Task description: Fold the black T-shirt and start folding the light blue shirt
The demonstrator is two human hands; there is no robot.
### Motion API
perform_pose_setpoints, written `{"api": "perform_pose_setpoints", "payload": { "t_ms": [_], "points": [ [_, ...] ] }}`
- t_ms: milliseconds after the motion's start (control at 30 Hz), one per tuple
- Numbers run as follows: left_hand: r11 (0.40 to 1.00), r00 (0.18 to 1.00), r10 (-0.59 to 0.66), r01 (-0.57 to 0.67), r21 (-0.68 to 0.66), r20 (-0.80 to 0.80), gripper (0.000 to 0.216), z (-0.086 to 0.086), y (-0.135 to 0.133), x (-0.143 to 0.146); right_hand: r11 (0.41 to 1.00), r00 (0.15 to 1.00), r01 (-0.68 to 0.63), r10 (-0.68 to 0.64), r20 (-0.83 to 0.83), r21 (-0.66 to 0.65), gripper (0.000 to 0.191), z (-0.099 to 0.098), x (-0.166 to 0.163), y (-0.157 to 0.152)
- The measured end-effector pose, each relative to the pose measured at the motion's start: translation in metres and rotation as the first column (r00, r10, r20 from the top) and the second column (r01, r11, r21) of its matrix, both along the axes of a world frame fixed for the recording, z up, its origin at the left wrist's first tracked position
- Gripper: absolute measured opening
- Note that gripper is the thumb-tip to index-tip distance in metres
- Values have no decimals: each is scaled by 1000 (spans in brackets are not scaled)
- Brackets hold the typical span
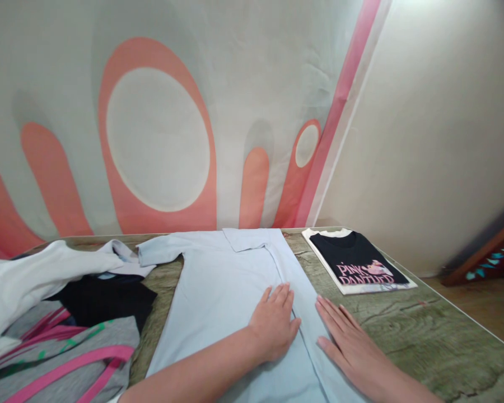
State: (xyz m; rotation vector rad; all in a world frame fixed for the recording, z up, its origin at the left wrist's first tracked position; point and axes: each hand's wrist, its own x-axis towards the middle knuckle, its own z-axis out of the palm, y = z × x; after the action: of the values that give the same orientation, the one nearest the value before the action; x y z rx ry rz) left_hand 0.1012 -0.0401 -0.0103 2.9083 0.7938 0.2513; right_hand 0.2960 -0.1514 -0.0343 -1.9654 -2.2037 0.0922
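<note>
A smooth, pale blue shirt (222, 296) lay flat along the middle of the tabletop (424, 330), its lower end cut off by the frame. The left hand (274, 324) and right hand (348, 344) pressed on its folded right side, fingers straight and gripping nothing. A rumpled clothes heap (54, 319) crowded the left edge; a folded black shirt (355, 262) sat at the far right corner.

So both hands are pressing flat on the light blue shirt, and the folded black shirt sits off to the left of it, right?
Not quite. The head view shows the left hand and right hand flat on the light blue shirt, but the folded black shirt lies to its right, not left.
</note>
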Motion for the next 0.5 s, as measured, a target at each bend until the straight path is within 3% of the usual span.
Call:
{"api": "perform_pose_setpoints", "payload": {
  "t_ms": [133,333,500],
  "points": [
    [1000,1000,-4,4,1,-9,54,1,-1,0,1000,1000,11,-11,0,-16,60,8,-1,-5],
    [1000,1000,0,0,-3,-10,54,1,-3,0,983,983,-180,178,-54,-25,60,20,-19,-4],
    [999,1000,3,-3,-36,-8,54,6,-8,-2,971,971,-237,237,-35,-19,63,20,-18,-11]
  ]
}}
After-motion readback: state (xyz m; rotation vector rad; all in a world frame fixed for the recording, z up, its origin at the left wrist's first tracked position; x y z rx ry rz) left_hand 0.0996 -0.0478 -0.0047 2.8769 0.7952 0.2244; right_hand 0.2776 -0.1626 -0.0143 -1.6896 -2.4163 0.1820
